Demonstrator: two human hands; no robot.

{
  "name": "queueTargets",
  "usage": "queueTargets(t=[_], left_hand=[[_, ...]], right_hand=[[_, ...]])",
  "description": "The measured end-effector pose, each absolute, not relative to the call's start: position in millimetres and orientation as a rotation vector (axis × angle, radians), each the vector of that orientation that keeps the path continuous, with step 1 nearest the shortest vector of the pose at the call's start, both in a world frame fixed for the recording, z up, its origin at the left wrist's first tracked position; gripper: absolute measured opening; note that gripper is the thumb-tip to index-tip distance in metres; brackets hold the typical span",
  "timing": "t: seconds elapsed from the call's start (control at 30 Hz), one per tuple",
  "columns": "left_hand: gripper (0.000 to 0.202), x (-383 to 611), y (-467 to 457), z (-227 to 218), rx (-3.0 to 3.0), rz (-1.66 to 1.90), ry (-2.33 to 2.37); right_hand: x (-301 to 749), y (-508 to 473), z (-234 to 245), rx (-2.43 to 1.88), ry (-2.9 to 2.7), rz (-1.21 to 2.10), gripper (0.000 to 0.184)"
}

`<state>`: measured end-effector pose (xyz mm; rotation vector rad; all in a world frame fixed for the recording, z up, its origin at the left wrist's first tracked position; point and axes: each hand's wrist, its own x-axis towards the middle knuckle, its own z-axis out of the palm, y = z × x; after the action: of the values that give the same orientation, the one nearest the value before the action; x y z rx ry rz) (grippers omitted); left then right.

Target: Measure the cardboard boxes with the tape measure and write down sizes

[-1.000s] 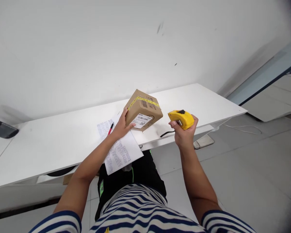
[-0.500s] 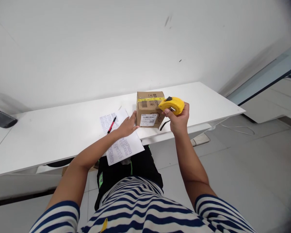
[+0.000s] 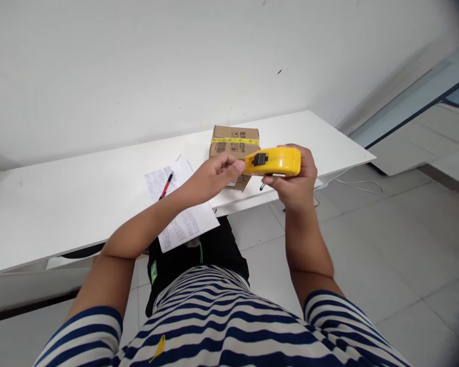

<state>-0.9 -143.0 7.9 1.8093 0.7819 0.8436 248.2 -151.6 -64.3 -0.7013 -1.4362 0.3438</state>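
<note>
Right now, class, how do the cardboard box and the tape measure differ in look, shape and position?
The box is mostly brown, while the tape measure is mostly yellow with a black button.
The box has straight edges and flat faces; the tape measure has a rounded end.
The box stands on the white table, whereas the tape measure is gripped in the right hand.
Both show some yellow.

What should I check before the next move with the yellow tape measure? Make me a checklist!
1. Tape measure held in the right grip: ok.
2. Left grip at the tape measure's front end: ok.
3. Blade tip pinched: cannot tell, fingers hide it.
4. Box resting on the table: ok.
5. Pen lying on the paper: ok.
6. Paper wholly on the table: not ok, it overhangs the edge.
</note>
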Motion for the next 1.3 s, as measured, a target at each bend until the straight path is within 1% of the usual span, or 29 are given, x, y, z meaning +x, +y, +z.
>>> queueTargets(t=[0.1, 0.27, 0.4, 0.5, 0.57, 0.67, 0.87, 1.07, 1.2, 1.3], left_hand=[[0.061, 4, -140, 17, 1.622, 0.715, 0.652], [0.06, 5, -131, 15, 1.502, 0.57, 0.59], [0.05, -1, -114, 21, 1.484, 0.626, 0.675], [0.037, -12, -82, 33, 1.473, 0.767, 0.829], [0.032, -20, -55, 40, 1.433, 0.84, 0.958], [0.029, -27, -18, 41, 1.391, 0.807, 1.135], [0.038, -24, 19, 17, 1.451, 0.61, 1.317], [0.044, -12, 11, 6, 1.627, 0.439, 1.325], [0.052, -4, 4, 5, 1.719, 0.438, 1.379], [0.053, -3, 3, 3, 1.706, 0.483, 1.356]], right_hand=[[240, -166, -58, -0.714, -1.5, 0.32, 0.075], [231, -177, -53, -0.705, -1.543, 0.369, 0.071], [249, -166, -60, -0.694, -1.485, 0.317, 0.067], [287, -140, -64, -0.788, -1.345, 0.244, 0.073], [315, -117, -65, -0.82, -1.255, 0.261, 0.077], [345, -84, -67, -0.869, -1.187, 0.316, 0.076], [331, -61, -76, -0.994, -1.16, 0.474, 0.083], [302, -65, -77, -0.949, -1.181, 0.578, 0.083], [304, -63, -79, -0.923, -1.215, 0.554, 0.081], [307, -61, -84, -0.9, -1.212, 0.539, 0.08]])
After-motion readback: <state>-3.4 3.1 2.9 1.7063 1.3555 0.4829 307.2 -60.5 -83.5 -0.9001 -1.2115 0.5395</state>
